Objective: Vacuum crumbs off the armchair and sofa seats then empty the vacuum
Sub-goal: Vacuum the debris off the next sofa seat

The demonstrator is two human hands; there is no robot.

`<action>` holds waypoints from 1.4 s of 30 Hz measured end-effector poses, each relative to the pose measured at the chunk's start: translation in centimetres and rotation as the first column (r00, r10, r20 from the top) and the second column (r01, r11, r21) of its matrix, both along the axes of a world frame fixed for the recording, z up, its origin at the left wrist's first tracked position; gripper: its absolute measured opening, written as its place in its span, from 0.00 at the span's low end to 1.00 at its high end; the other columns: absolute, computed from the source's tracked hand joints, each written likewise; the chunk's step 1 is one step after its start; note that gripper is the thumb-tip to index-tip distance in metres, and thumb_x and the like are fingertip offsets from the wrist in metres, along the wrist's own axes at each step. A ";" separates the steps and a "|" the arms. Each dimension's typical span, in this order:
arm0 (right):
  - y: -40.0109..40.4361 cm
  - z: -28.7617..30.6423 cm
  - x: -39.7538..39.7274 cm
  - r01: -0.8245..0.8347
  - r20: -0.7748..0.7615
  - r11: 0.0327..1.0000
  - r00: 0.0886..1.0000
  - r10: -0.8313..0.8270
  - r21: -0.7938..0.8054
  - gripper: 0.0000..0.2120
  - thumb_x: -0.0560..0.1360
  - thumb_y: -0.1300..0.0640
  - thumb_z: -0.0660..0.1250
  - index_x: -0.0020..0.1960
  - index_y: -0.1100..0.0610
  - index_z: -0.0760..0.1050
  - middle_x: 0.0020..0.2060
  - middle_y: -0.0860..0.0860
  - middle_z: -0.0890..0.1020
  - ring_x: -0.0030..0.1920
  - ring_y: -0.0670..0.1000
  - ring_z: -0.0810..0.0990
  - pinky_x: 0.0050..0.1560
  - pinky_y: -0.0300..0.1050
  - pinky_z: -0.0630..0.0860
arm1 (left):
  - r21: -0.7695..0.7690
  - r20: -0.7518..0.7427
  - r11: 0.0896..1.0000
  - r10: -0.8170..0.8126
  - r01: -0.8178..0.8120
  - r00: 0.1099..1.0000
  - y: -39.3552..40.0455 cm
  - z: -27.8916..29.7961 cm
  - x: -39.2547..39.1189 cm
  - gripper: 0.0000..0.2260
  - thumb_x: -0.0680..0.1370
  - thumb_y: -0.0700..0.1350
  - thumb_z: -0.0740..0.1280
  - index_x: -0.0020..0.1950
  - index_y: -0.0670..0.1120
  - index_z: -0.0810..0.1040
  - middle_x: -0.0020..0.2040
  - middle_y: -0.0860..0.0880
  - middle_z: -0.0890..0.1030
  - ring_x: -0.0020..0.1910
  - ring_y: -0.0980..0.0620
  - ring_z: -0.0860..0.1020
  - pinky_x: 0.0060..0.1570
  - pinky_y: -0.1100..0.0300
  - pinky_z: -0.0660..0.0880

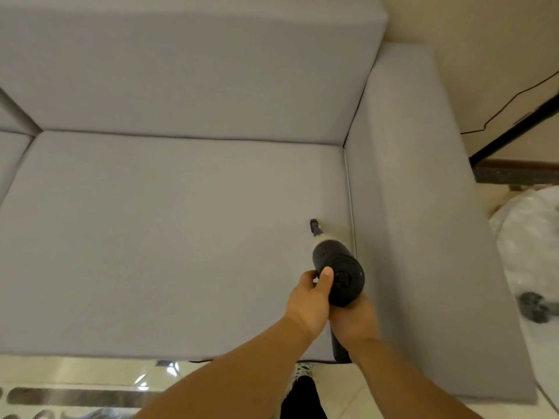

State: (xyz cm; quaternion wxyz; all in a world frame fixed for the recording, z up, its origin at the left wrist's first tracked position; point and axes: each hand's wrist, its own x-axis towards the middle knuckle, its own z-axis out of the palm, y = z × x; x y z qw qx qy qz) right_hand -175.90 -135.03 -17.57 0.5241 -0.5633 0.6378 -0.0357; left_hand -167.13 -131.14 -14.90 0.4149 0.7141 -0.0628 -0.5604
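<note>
Vacuum (335, 267) unlabelled, on sofa seat (169, 237)

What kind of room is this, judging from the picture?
Probably a living room at home: a grey sofa, a tiled floor in front of it, and a handheld vacuum in use on the seat.

Cream wall (472, 40) is showing behind and right of the seating. Thin black cable (514, 99) is running across it, a thicker black bar (514, 133) slanting just below. Dark brown baseboard (514, 173) is sitting under that. Clear plastic sheeting (526, 237) is lying at right edge, a blurred dark grey object (534, 306) resting on it. Pale tile floor (341, 385) is showing at bottom, with a patterned shoe (302, 371) and black trouser leg (302, 400).
</note>
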 end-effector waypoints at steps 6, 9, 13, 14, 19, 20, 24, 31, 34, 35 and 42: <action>1.6 -1.2 1.2 -0.098 -0.008 0.991 0.995 0.099 0.096 0.11 0.71 0.62 0.73 0.51 0.53 0.79 0.36 0.48 0.82 0.38 0.48 0.79 0.34 0.38 0.70 | 0.030 0.077 0.998 0.048 -0.050 0.996 2.6 -1.4 0.7 0.19 0.80 0.58 0.57 0.64 0.48 0.68 0.53 0.49 0.75 0.54 0.48 0.75 0.54 0.56 0.70; 3.7 -1.2 2.9 -0.153 0.013 0.980 0.988 0.153 0.130 0.14 0.69 0.60 0.74 0.53 0.50 0.78 0.39 0.47 0.82 0.41 0.49 0.80 0.41 0.40 0.75 | 0.033 0.121 0.993 0.104 -0.109 0.987 5.3 -1.4 1.9 0.17 0.79 0.58 0.57 0.61 0.48 0.68 0.54 0.48 0.76 0.56 0.46 0.76 0.55 0.55 0.71; 5.8 -0.5 3.3 -0.124 0.039 0.988 0.992 0.121 0.089 0.16 0.68 0.60 0.76 0.53 0.48 0.77 0.41 0.48 0.83 0.45 0.52 0.82 0.48 0.46 0.79 | 0.013 0.112 0.994 0.108 -0.110 0.988 7.0 -0.3 2.7 0.17 0.79 0.57 0.58 0.62 0.47 0.69 0.56 0.46 0.77 0.56 0.46 0.77 0.56 0.53 0.72; 5.9 -0.3 3.0 -0.093 0.029 0.994 0.995 0.092 0.063 0.15 0.68 0.60 0.76 0.52 0.49 0.77 0.40 0.48 0.83 0.44 0.52 0.82 0.46 0.46 0.78 | 0.000 0.092 0.996 0.084 -0.084 0.992 7.0 0.0 2.6 0.18 0.80 0.57 0.58 0.64 0.47 0.69 0.58 0.46 0.77 0.57 0.46 0.77 0.58 0.53 0.73; 5.9 0.3 0.4 -0.033 -0.033 0.999 0.999 0.033 -0.002 0.13 0.69 0.63 0.74 0.51 0.51 0.78 0.35 0.47 0.81 0.36 0.47 0.79 0.31 0.38 0.69 | 0.009 0.004 0.999 -0.040 0.040 0.999 6.3 0.5 1.1 0.23 0.80 0.59 0.56 0.70 0.47 0.67 0.62 0.45 0.75 0.58 0.47 0.75 0.56 0.56 0.72; 6.2 0.1 0.2 -0.043 -0.048 0.999 0.998 0.043 0.003 0.13 0.70 0.62 0.74 0.51 0.51 0.78 0.34 0.47 0.81 0.36 0.47 0.78 0.30 0.37 0.68 | 0.023 -0.001 0.999 -0.048 0.048 0.999 6.6 0.2 0.8 0.23 0.80 0.59 0.56 0.69 0.47 0.67 0.62 0.45 0.75 0.57 0.47 0.75 0.54 0.56 0.72; 8.7 -1.2 1.1 -0.066 -0.040 0.997 0.997 0.068 0.031 0.13 0.70 0.61 0.74 0.53 0.52 0.78 0.37 0.47 0.81 0.39 0.47 0.79 0.35 0.39 0.72 | 0.043 0.036 0.999 -0.002 0.001 0.999 9.4 -0.6 1.1 0.22 0.80 0.58 0.56 0.69 0.47 0.68 0.62 0.44 0.75 0.58 0.46 0.75 0.60 0.52 0.72; 11.9 -2.9 5.8 -0.137 0.057 0.989 0.989 0.134 0.059 0.18 0.69 0.57 0.75 0.56 0.46 0.76 0.39 0.42 0.80 0.41 0.46 0.79 0.37 0.35 0.70 | 0.039 0.121 0.994 0.096 -0.101 0.988 13.2 -1.3 5.1 0.21 0.80 0.58 0.55 0.67 0.48 0.69 0.55 0.47 0.75 0.55 0.47 0.75 0.52 0.57 0.69; 12.3 -2.7 6.0 -0.132 0.066 0.990 0.989 0.129 0.046 0.19 0.69 0.57 0.76 0.56 0.45 0.75 0.40 0.41 0.81 0.44 0.47 0.80 0.40 0.35 0.71 | 0.014 0.108 0.992 0.125 -0.127 0.986 13.8 -0.9 5.3 0.20 0.80 0.58 0.55 0.66 0.48 0.69 0.55 0.47 0.76 0.56 0.46 0.77 0.52 0.57 0.69; 12.3 -2.4 5.9 -0.113 0.064 0.993 0.992 0.111 0.031 0.19 0.68 0.56 0.76 0.55 0.44 0.75 0.40 0.40 0.81 0.43 0.45 0.80 0.39 0.33 0.71 | 0.001 0.100 0.993 0.118 -0.119 0.988 13.8 -0.7 5.3 0.20 0.80 0.58 0.56 0.66 0.49 0.69 0.56 0.47 0.77 0.57 0.46 0.77 0.52 0.57 0.69; 9.1 -2.7 6.2 -0.068 0.003 0.998 0.998 0.068 -0.008 0.19 0.67 0.59 0.76 0.56 0.48 0.77 0.40 0.47 0.83 0.43 0.50 0.82 0.41 0.44 0.77 | 0.000 0.003 0.999 0.049 -0.049 0.999 10.4 -1.1 6.3 0.24 0.80 0.59 0.56 0.71 0.47 0.67 0.64 0.45 0.75 0.62 0.45 0.75 0.65 0.51 0.70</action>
